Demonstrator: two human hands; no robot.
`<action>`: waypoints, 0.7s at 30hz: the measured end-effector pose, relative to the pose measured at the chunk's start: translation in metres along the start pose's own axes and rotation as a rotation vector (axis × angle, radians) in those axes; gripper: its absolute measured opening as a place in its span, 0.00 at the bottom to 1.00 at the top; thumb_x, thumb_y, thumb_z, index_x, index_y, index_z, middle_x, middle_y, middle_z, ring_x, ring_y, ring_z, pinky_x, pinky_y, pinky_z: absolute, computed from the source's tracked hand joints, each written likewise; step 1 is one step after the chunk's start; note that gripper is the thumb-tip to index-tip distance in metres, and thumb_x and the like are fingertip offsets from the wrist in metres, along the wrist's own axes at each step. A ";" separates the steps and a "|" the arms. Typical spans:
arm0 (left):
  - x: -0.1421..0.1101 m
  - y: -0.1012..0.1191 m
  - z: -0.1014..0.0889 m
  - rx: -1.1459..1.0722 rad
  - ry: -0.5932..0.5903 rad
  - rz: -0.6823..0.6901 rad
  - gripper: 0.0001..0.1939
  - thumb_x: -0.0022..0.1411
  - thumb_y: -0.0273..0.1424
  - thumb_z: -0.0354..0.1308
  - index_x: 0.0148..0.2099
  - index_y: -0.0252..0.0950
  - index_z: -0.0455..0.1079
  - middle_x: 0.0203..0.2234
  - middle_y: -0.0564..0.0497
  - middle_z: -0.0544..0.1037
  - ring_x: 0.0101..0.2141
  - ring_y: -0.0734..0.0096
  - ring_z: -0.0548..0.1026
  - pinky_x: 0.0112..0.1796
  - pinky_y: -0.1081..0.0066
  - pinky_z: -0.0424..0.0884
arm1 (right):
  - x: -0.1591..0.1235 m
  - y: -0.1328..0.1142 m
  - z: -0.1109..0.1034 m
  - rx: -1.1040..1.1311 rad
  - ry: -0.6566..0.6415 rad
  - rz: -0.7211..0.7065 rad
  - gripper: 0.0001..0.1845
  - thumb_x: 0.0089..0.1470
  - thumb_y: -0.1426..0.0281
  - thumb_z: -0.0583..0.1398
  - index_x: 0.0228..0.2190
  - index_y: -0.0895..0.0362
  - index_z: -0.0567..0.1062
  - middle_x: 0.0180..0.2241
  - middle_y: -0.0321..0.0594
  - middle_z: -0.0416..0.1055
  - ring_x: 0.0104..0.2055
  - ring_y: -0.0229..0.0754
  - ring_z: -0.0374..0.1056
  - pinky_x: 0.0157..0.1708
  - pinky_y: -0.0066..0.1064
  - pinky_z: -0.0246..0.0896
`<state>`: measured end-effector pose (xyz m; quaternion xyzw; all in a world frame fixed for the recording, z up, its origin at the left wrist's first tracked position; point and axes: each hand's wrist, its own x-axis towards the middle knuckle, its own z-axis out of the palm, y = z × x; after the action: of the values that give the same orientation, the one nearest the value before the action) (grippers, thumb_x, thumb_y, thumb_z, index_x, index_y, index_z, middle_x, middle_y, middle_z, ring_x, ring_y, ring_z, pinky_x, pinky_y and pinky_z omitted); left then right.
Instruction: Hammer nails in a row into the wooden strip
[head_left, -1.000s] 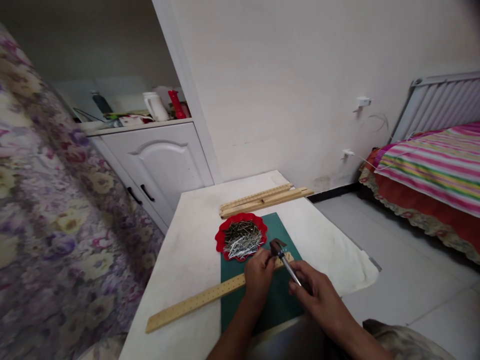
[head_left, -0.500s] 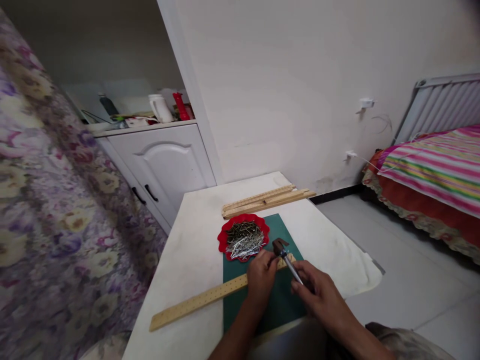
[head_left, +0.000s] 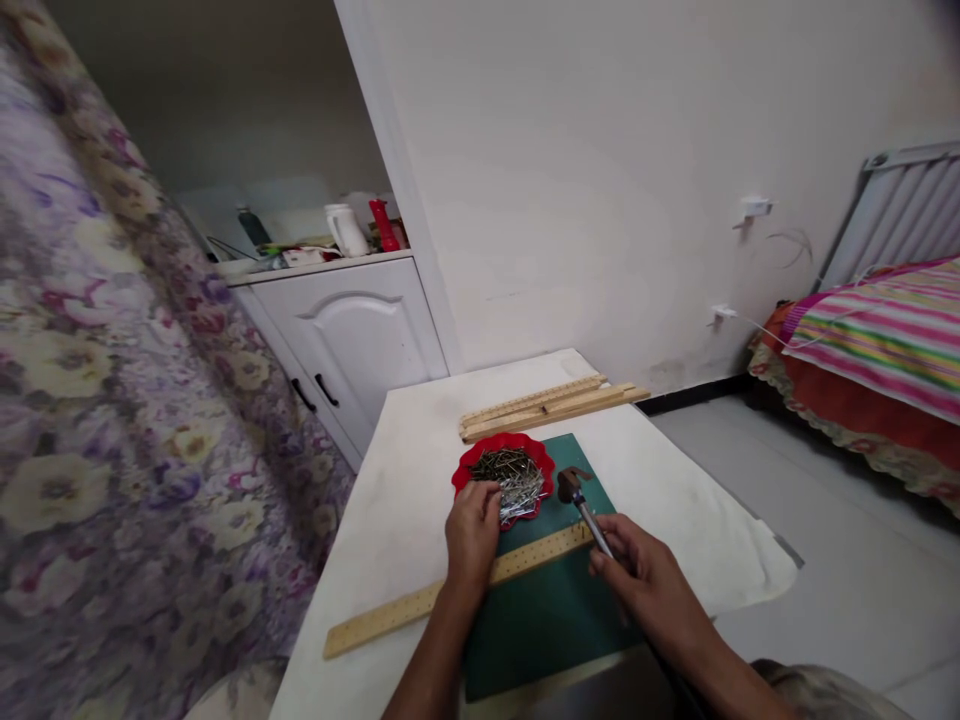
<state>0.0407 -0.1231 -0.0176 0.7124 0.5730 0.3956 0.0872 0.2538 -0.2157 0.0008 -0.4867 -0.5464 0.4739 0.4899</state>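
Note:
My left hand (head_left: 474, 530) is at the near left rim of a red scalloped dish (head_left: 460, 478) heaped with nails (head_left: 519, 482), some dark and some silvery. Its fingers are curled together over the nails; whatever is between the fingertips is hidden. My right hand (head_left: 649, 575) grips a hammer (head_left: 592, 520) by its metal shaft, the dark claw head raised above the far end of a wooden strip (head_left: 405, 607). Rows of small dark dots run along the strip, and a nail or two stick up near its right end. Beneath it lies a green mat (head_left: 544, 630).
More wooden strips (head_left: 547, 408) lie together at the back of the white table (head_left: 397, 480). A floral curtain (head_left: 142, 420) hangs at left beside a white cabinet (head_left: 360, 345). To the right is a bed (head_left: 877, 345) with a striped cover.
My left hand has left the right part of the wooden strip and moved left and away to the nail dish. My right hand keeps the hammer over the strip. The view has shifted slightly.

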 end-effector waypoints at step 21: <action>0.010 0.001 0.013 -0.013 -0.002 0.093 0.08 0.61 0.29 0.50 0.35 0.37 0.70 0.33 0.51 0.71 0.37 0.69 0.70 0.38 0.71 0.64 | 0.002 -0.004 0.002 0.016 -0.019 0.039 0.11 0.54 0.69 0.56 0.40 0.55 0.69 0.24 0.31 0.66 0.17 0.33 0.58 0.10 0.20 0.54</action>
<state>0.0506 -0.1102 -0.0208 0.7380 0.5367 0.4022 0.0742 0.2510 -0.2140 0.0044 -0.4888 -0.5376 0.4921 0.4794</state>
